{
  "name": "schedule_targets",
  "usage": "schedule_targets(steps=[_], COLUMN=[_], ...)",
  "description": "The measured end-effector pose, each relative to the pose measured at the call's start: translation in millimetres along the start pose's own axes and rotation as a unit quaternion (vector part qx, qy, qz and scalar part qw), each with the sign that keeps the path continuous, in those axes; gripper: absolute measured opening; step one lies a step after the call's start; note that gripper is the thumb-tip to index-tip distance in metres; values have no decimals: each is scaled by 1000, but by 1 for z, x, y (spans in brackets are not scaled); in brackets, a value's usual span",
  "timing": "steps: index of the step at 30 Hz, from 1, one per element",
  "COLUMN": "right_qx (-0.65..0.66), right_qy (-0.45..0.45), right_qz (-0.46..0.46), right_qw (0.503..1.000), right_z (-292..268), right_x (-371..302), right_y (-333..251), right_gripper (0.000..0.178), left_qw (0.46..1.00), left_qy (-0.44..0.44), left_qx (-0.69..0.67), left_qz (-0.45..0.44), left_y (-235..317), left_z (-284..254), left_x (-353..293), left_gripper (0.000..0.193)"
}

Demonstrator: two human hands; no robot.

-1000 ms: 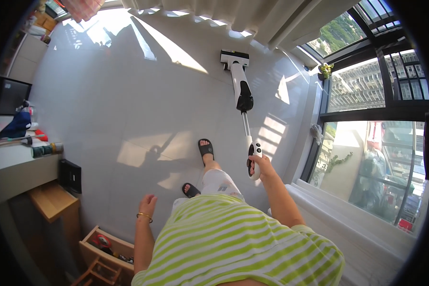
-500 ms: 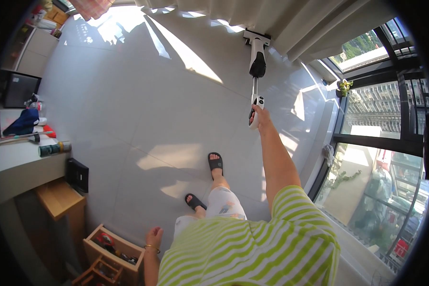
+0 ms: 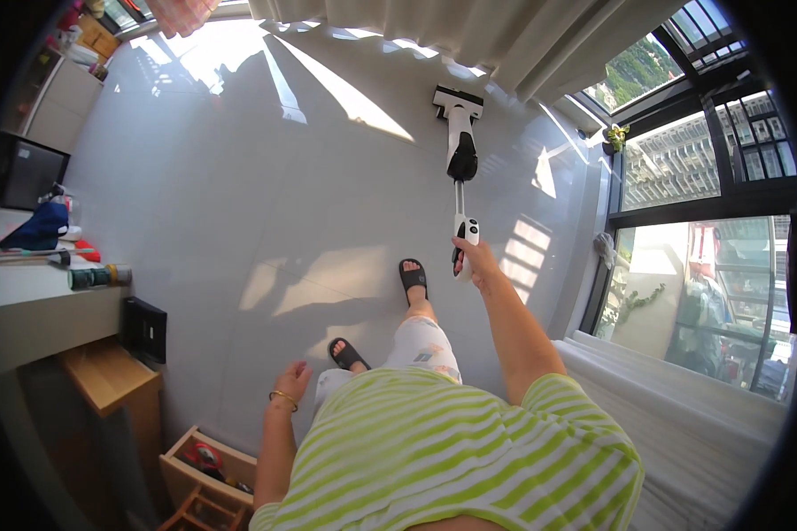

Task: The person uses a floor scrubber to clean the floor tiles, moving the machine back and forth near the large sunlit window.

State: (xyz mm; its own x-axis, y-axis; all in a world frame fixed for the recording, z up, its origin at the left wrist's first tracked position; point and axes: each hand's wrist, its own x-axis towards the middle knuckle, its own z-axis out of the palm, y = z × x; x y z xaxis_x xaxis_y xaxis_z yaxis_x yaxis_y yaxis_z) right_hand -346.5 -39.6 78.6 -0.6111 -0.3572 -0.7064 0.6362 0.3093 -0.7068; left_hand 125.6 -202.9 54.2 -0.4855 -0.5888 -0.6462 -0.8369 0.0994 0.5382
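My right hand [image 3: 476,262] is wrapped round the white loop handle of an upright vacuum cleaner [image 3: 462,142], out in front of me to the right. A thin metal tube joins the handle to the white and black body. The wide floor head rests flat on the grey tiles, a short way from the curtain hem. At my left side hangs my left hand [image 3: 292,381], empty, its fingers loosely bent and a gold bangle on the wrist. It is nearest to an open wooden drawer [image 3: 175,469], which holds a red item and other small things.
A beige curtain [image 3: 398,19] hangs along the far side. Windows [image 3: 673,177] with dark frames line the right, a small plant [image 3: 615,137] on the sill. At left stand a cluttered white counter [image 3: 27,296] and a wooden ledge [image 3: 115,376]. Sunlight patches lie on the floor [image 3: 204,230].
The vacuum cleaner has been drawn back from the curtain toward me, my right hand still on its handle. My left hand has risen a little and moved forward.
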Motion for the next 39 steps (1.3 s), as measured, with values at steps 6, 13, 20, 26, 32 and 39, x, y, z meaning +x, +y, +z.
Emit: schedule_targets(steps=[6,13,20,26,32,39], right_qx=[-1,-159,-262,-207,-60,125], right_qy=[-2,45,121,70,-45,-46], right_qz=[93,140,328,329,262,174], right_qw=[996,976,900,919,962,976], right_z=[-7,-95,-173,-148,-64,47], right_x=[-184,-396,-499,-470,-357,-164], right_y=[103,176,148,106,136,84], right_gripper=[19,17,13,17,21,19], left_qw=[996,987,983,984,995,992], left_qy=[-39,-123,-94,-81,-71,2], left_qx=[72,89,-106,-131,-69,-99], left_qz=[20,-42,-115,-90,-35,-83], left_y=[-39,-150,-180,-154,-116,-94], left_z=[-23,-25,-23,-20,-43,-98], left_x=[1,-23,-25,-2,42,52], left_gripper=[37,36,32,29,32,34])
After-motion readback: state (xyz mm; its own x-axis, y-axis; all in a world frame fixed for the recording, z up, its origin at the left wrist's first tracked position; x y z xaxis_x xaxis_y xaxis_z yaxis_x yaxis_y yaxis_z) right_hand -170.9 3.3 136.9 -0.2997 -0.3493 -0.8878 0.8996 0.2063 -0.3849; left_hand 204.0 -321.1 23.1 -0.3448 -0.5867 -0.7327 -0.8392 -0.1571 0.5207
